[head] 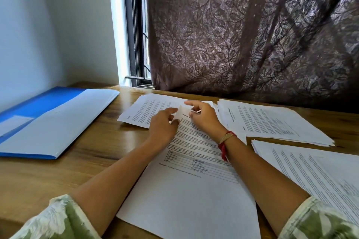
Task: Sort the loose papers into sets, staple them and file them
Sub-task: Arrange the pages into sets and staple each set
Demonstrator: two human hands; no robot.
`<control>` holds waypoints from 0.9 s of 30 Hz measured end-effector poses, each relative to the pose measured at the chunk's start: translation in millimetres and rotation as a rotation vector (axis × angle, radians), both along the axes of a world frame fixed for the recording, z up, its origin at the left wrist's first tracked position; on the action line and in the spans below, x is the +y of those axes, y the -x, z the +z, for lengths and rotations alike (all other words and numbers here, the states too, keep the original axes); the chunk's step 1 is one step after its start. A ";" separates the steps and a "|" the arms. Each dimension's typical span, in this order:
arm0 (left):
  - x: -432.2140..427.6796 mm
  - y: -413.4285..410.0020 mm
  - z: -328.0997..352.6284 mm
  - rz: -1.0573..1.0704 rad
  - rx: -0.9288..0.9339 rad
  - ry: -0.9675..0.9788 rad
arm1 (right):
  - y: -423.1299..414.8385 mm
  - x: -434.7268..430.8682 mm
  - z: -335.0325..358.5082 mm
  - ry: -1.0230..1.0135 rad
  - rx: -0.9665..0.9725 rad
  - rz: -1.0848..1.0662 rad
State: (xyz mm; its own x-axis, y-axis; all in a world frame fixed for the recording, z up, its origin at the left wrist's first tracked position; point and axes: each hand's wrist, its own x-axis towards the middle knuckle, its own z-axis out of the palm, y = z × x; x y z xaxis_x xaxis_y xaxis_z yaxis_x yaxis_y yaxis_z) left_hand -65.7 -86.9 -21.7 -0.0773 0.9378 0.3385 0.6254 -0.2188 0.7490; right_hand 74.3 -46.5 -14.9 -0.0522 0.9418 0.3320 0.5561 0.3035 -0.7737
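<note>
Wooden desk (97, 141) keeps white printed paper stacks (272, 122) apart as sets; left hand (162, 128) and right hand (206, 120) both pinch a small white slip (183, 111).

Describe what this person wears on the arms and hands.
The left sleeve and right sleeve are short, green with a pale whitish pattern, leaving the forearms bare. Red and beige threads circle the right wrist, a red end hanging loose. The left hand and right hand wear no gloves; no ring shows.
</note>
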 end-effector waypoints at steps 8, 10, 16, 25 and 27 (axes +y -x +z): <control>1.4 0.6 -1.2 -0.022 0.050 0.044 | 1.0 2.6 -0.8 0.031 0.007 0.014; 1.5 1.5 -0.9 -0.023 0.071 0.048 | 2.1 3.7 -1.4 0.034 -0.002 0.016; 4.6 1.5 -1.3 -0.045 0.096 0.077 | 2.1 5.7 -1.9 0.048 -0.015 0.004; 8.2 4.1 -9.1 0.022 -0.073 -0.017 | 5.9 3.6 -4.2 0.034 -0.057 0.002; 8.4 3.5 -10.0 0.012 -0.076 -0.020 | 4.4 2.1 -5.3 0.033 -0.063 -0.007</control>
